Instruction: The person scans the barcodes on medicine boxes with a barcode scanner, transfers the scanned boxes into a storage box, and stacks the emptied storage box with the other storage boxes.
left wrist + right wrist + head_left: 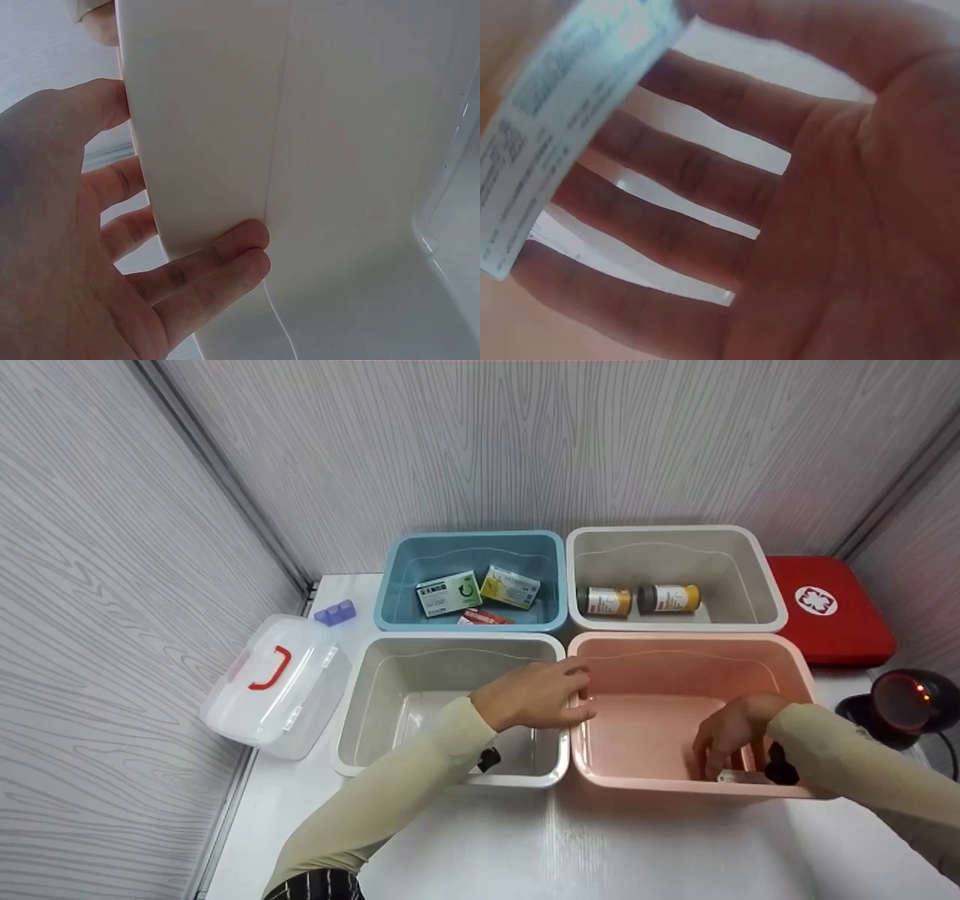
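Note:
My left hand (541, 694) rests over the adjoining rims of the front grey bin (450, 641) and the pink bin (637, 697). In the left wrist view, two nearly straight fingers (214, 281) lie against the pale bin wall, while the other fingertips reach behind its edge. Down inside the pink bin, near its front wall, my right hand (731, 727) holds a small white medicine box (562, 120) with printed text. Its fingertips are hidden behind the box in the right wrist view. Only a little of the box (742, 777) shows from the head.
Behind stand a blue bin (469, 540) with several medicine boxes and a grey bin (675, 536) with two bottles (671, 598). A clear case (300, 690) and purple pill box (335, 613) lie left; a red case (832, 622) and black device (900, 705) are right.

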Action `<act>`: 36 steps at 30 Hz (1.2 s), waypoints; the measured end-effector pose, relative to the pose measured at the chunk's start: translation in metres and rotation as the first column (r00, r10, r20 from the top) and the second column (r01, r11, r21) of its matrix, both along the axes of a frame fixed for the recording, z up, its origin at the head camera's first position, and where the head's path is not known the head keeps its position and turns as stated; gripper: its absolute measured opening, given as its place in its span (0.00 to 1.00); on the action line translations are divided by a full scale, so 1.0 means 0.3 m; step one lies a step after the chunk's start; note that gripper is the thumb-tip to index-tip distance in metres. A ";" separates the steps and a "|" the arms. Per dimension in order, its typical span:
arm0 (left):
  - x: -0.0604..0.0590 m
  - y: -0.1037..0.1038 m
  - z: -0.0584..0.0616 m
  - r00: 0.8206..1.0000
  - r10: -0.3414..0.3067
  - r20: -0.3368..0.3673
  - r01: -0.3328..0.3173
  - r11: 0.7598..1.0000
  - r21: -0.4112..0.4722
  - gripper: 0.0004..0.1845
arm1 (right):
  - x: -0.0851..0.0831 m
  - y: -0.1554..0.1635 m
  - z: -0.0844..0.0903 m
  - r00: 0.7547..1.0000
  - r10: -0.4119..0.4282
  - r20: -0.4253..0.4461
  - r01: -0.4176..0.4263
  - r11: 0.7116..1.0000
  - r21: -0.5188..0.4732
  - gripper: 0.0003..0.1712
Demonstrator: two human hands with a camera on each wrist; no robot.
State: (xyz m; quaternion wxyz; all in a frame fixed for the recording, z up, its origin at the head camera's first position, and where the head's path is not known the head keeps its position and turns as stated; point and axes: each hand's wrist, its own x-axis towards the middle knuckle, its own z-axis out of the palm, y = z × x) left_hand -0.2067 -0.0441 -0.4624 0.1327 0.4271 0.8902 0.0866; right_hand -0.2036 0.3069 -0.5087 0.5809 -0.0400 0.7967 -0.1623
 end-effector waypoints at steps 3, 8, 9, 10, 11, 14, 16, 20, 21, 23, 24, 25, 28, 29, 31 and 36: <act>-0.001 0.001 -0.001 1.000 0.002 0.000 -0.002 1.000 -0.001 0.21 | -0.019 -0.002 0.001 0.998 0.056 0.016 -0.055 0.998 -0.036 0.18; 0.000 0.001 0.001 1.000 0.005 0.014 -0.005 1.000 -0.019 0.22 | -0.051 0.005 0.000 0.992 0.115 -0.047 -0.120 0.984 -0.128 0.18; 0.000 0.001 0.001 1.000 0.006 0.016 -0.005 1.000 -0.024 0.22 | -0.056 0.011 0.002 0.991 0.116 -0.074 -0.125 0.981 -0.145 0.18; 0.000 0.002 0.000 1.000 0.007 0.020 -0.007 1.000 -0.025 0.23 | -0.061 0.016 0.005 0.989 0.108 -0.100 -0.123 0.979 -0.163 0.18; 0.000 0.003 0.000 1.000 0.010 0.024 -0.009 1.000 -0.028 0.23 | -0.065 0.021 0.010 0.986 0.099 -0.134 -0.123 0.976 -0.182 0.18; 0.000 0.004 -0.001 0.999 0.016 0.033 -0.015 1.000 -0.027 0.23 | -0.077 0.041 0.033 0.973 0.030 -0.230 -0.094 0.957 -0.274 0.16; 0.000 0.004 -0.001 0.999 0.020 0.034 -0.019 1.000 -0.023 0.22 | -0.081 0.054 0.053 0.954 -0.049 -0.295 -0.066 0.929 -0.365 0.16; 0.002 0.003 0.000 1.000 0.014 0.007 -0.014 1.000 -0.017 0.22 | -0.083 0.081 0.087 0.908 -0.254 -0.333 0.026 0.828 -0.560 0.17; 0.002 0.004 0.000 1.000 0.014 0.004 -0.013 1.000 -0.015 0.22 | -0.081 0.086 0.093 0.888 -0.304 -0.345 0.046 0.805 -0.591 0.18; 0.003 0.003 0.000 1.000 0.014 -0.002 -0.014 1.000 -0.016 0.22 | -0.078 0.092 0.102 0.846 -0.411 -0.339 0.112 0.759 -0.642 0.19; 0.003 0.003 0.001 1.000 0.016 0.001 -0.016 1.000 -0.016 0.22 | -0.077 0.093 0.105 0.821 -0.459 -0.341 0.140 0.739 -0.659 0.19; 0.003 0.002 0.001 1.000 0.018 0.004 -0.018 1.000 -0.016 0.22 | -0.077 0.093 0.108 0.793 -0.503 -0.344 0.168 0.724 -0.669 0.20; 0.002 0.003 0.000 1.000 0.018 0.006 -0.018 1.000 -0.016 0.22 | -0.077 0.089 0.111 0.723 -0.595 -0.351 0.230 0.687 -0.689 0.24; 0.001 0.003 0.000 1.000 0.017 0.007 -0.017 1.000 -0.015 0.22 | -0.078 0.089 0.111 0.711 -0.607 -0.354 0.236 0.681 -0.694 0.25; 0.001 0.004 0.001 1.000 0.015 0.010 -0.015 1.000 -0.014 0.22 | -0.076 0.091 0.114 0.689 -0.620 -0.375 0.241 0.684 -0.688 0.27; 0.000 0.006 0.004 1.000 0.014 0.018 -0.014 1.000 -0.017 0.23 | -0.060 0.107 0.137 0.632 -0.593 -0.499 0.180 0.739 -0.649 0.26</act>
